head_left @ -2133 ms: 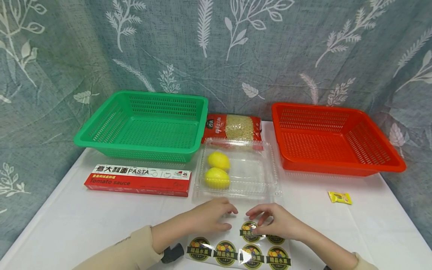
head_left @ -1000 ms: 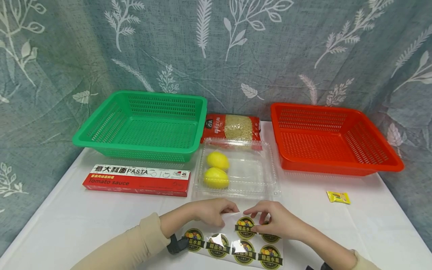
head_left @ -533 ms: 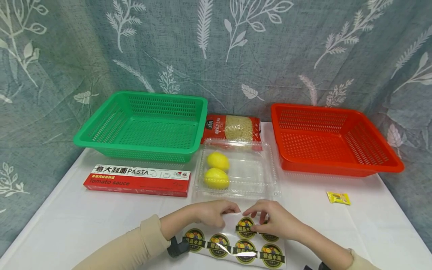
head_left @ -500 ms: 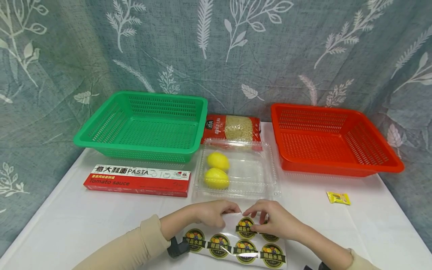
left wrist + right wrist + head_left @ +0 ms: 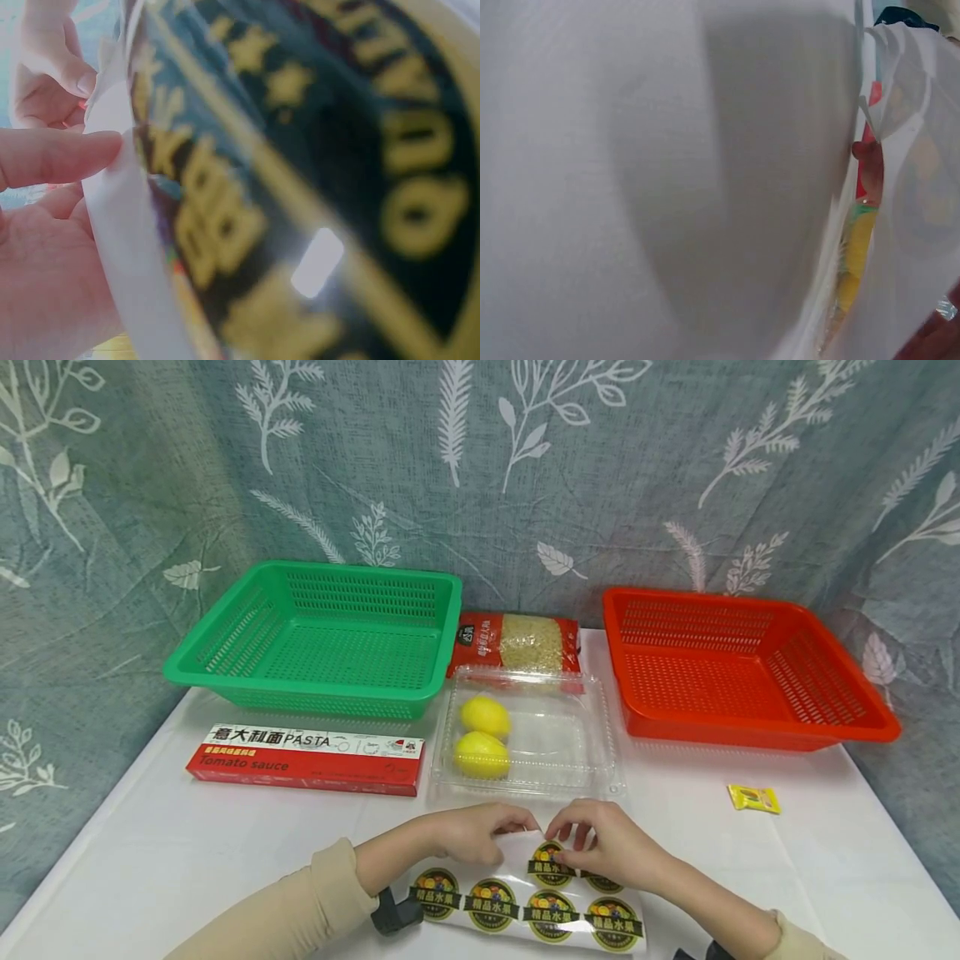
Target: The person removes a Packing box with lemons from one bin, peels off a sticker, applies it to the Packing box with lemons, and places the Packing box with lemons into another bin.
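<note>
A white sticker sheet (image 5: 525,902) with several round dark fruit labels lies at the table's near edge. My left hand (image 5: 468,832) pinches the sheet's upper edge and lifts it a little. My right hand (image 5: 600,847) pinches the top round label (image 5: 550,862) at its rim. In the left wrist view the sheet (image 5: 315,187) fills the frame, blurred, with my left thumb (image 5: 52,154) against its white edge. The right wrist view shows mostly white tablecloth (image 5: 630,180) and the sheet's curled edge (image 5: 900,135).
Behind the hands stands a clear plastic clamshell box (image 5: 558,743) with two yellow lemons (image 5: 482,737) inside. A red pasta box (image 5: 307,759), a green basket (image 5: 322,639), a macaroni bag (image 5: 517,643), an orange basket (image 5: 738,668) and a small yellow packet (image 5: 753,798) are on the table.
The sticker sheet's top edge has lifted slightly and shifted toward me. Both hands have drawn closer together over the top label.
</note>
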`<state>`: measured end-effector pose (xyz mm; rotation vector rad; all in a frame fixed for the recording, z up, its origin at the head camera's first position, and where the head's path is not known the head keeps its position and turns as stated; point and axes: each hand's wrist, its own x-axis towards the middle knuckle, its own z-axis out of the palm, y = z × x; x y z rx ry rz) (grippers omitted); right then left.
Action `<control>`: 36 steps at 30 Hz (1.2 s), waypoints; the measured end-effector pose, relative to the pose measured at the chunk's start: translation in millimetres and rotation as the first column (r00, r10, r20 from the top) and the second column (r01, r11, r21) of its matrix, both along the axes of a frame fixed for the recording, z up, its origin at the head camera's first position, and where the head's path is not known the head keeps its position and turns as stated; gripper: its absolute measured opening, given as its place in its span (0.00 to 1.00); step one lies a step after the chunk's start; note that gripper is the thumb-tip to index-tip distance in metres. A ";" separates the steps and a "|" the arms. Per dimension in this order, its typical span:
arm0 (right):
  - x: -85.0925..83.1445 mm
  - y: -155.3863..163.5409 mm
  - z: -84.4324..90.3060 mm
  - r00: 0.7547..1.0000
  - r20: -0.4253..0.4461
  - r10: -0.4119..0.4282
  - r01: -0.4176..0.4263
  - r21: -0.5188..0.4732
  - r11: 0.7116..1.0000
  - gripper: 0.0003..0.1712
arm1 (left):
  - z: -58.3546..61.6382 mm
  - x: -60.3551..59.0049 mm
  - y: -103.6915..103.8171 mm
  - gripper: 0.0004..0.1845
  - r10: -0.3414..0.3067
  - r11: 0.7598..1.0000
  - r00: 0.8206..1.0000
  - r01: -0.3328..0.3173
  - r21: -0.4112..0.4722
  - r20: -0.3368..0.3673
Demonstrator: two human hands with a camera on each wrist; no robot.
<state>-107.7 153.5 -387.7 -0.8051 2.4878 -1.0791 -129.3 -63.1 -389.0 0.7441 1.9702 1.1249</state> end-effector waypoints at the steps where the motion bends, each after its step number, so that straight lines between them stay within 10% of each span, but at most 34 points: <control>1: 0.1 -0.3 -0.1 1.000 -0.005 -0.002 0.002 -0.001 1.000 0.08 | 0.3 0.2 -0.1 0.28 0.000 1.000 1.000 0.000 0.001 0.003; 23: 3.2 -4.2 -0.7 0.998 -0.060 -0.031 0.031 -0.006 1.000 0.08 | -0.3 1.6 -1.7 0.27 0.001 0.998 1.000 0.000 0.057 -0.018; 36: 2.5 -0.6 -1.4 1.000 0.002 -0.020 0.020 -0.015 1.000 0.10 | -1.5 1.8 0.5 0.28 0.014 0.996 0.986 -0.028 -0.084 -0.167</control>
